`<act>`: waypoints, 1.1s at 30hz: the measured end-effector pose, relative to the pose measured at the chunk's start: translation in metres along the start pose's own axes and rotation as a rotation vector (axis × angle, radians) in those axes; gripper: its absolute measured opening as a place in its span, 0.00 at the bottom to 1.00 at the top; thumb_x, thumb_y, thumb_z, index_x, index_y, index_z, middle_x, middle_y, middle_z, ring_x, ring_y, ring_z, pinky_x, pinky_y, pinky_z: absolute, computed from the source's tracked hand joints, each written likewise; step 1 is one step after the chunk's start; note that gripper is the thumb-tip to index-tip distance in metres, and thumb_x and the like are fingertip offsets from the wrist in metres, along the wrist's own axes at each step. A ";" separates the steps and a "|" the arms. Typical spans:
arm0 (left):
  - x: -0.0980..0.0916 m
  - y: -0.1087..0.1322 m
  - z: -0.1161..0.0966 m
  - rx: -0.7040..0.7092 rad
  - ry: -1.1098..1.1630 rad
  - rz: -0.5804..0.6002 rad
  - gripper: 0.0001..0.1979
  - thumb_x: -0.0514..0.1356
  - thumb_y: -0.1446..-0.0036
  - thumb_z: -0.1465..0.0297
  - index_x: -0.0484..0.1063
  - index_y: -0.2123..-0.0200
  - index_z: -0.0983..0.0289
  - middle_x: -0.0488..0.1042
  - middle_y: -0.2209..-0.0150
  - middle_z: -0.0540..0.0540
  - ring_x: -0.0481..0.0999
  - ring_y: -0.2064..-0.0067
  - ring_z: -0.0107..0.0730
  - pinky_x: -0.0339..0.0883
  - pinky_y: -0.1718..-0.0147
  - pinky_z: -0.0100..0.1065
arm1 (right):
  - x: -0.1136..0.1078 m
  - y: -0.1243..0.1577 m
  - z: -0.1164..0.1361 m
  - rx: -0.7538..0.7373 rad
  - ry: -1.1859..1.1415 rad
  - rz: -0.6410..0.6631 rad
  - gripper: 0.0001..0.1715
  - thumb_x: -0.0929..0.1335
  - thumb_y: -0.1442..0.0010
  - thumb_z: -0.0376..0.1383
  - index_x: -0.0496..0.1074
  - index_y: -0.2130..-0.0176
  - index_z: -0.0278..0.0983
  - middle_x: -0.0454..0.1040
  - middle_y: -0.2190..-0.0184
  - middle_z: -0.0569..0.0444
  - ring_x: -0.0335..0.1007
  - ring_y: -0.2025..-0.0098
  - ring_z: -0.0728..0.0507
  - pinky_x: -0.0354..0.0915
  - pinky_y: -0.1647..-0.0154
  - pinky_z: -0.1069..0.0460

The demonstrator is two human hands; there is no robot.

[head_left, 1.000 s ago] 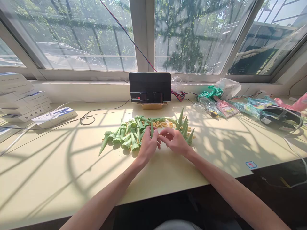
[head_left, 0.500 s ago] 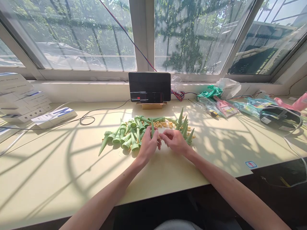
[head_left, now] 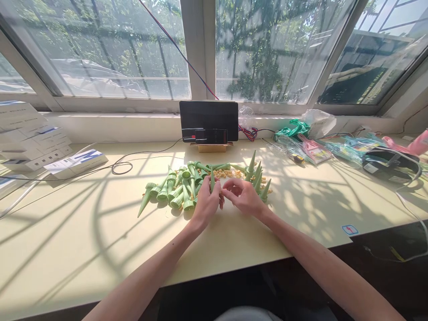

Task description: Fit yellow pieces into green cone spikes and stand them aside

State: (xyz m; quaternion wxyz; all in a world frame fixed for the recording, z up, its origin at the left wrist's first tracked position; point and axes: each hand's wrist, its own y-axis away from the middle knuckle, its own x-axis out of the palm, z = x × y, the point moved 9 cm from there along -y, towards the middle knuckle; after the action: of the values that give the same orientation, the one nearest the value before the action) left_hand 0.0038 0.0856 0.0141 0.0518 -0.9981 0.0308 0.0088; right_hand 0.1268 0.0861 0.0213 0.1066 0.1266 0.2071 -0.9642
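Note:
My left hand point(head_left: 208, 200) is closed around a green plastic spike point(head_left: 212, 179), whose pointed tip sticks up above the fingers. Close beside it, my right hand point(head_left: 243, 195) has thumb and forefinger pinched together at the held spike's side; whatever lies between those fingertips is too small to make out. Left of my hands lies a heap of green spikes point(head_left: 177, 196) with wide round ends. Several more green spikes point(head_left: 257, 178) stand point-up just beyond my right hand. Small tan pieces point(head_left: 224, 173) are scattered behind my hands, partly hidden by them.
A black tablet point(head_left: 209, 117) with a phone point(head_left: 211, 136) before it stands on a stand at the window. White boxes point(head_left: 30, 133) are stacked at left, with cables nearby. Plastic-wrapped packets point(head_left: 314, 149) and a black strapped object point(head_left: 384, 162) lie at right. The table's front edge is close to my forearms.
The right hand's fingers have shifted slightly, its forefinger arching up a little beside the spike. My left hand and the spike in it have hardly moved.

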 end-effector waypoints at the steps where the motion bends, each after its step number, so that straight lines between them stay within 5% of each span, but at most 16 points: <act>1: 0.000 0.000 0.000 0.001 -0.003 -0.002 0.05 0.54 0.32 0.65 0.62 0.60 0.60 0.65 0.77 0.43 0.68 0.79 0.26 0.66 0.80 0.28 | 0.000 0.000 0.001 -0.004 0.001 0.004 0.12 0.72 0.35 0.43 0.74 0.64 0.38 0.76 0.73 0.55 0.68 0.76 0.49 0.61 0.76 0.53; 16: 0.001 0.000 0.001 -0.012 -0.013 0.017 0.06 0.55 0.32 0.64 0.62 0.61 0.59 0.66 0.78 0.43 0.69 0.78 0.27 0.66 0.80 0.28 | -0.002 -0.001 -0.002 0.014 0.068 -0.006 0.18 0.68 0.31 0.44 0.73 0.71 0.38 0.71 0.78 0.58 0.63 0.79 0.50 0.60 0.76 0.53; 26: 0.000 0.000 0.000 -0.007 -0.020 0.000 0.06 0.55 0.32 0.64 0.62 0.61 0.59 0.66 0.77 0.43 0.68 0.78 0.26 0.66 0.79 0.29 | 0.002 0.001 0.005 -0.014 -0.017 0.027 0.11 0.72 0.34 0.42 0.74 0.64 0.38 0.79 0.72 0.54 0.72 0.74 0.48 0.65 0.74 0.53; 33: 0.001 0.000 0.001 -0.003 -0.022 0.005 0.07 0.56 0.33 0.63 0.62 0.61 0.59 0.66 0.77 0.43 0.69 0.78 0.26 0.66 0.79 0.29 | 0.002 0.000 0.002 -0.001 -0.014 0.032 0.13 0.71 0.33 0.45 0.73 0.64 0.38 0.76 0.74 0.55 0.69 0.76 0.48 0.63 0.75 0.53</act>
State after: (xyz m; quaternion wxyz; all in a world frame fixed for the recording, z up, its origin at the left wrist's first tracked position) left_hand 0.0045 0.0860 0.0135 0.0507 -0.9980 0.0327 0.0200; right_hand 0.1247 0.0850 0.0221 0.1233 0.1233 0.2048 -0.9632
